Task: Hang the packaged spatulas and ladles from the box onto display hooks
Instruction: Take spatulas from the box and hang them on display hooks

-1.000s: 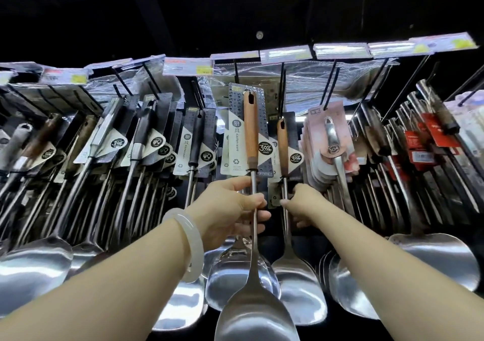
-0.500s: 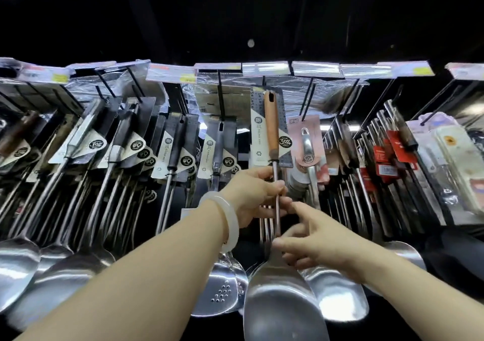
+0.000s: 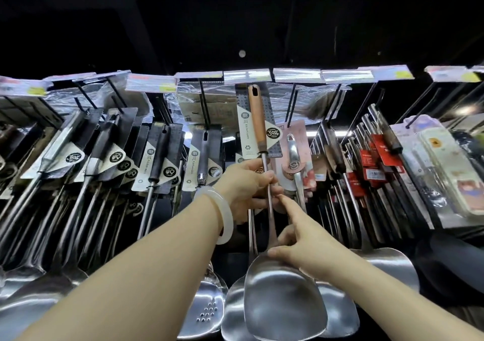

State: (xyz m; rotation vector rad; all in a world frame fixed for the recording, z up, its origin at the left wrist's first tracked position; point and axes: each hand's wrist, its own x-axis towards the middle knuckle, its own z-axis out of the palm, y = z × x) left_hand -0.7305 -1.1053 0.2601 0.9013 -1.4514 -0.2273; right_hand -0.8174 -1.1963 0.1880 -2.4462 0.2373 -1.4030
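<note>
The wood-handled spatula [image 3: 264, 183] is held upright, its shaft gripped by the left hand [image 3: 246, 186] and steadied lower by the right hand's [image 3: 301, 246] straight fingers, its top seemingly at the hook [image 3: 251, 80].

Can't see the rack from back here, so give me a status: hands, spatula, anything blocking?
Left hand grips the spatula shaft under its wooden handle. Right hand touches the shaft above the blade. Card top is up among the hooks; threading not visible. Pink-carded utensils crowd its right.

Pale translucent bangle [image 3: 227, 214], bare forearms
</note>
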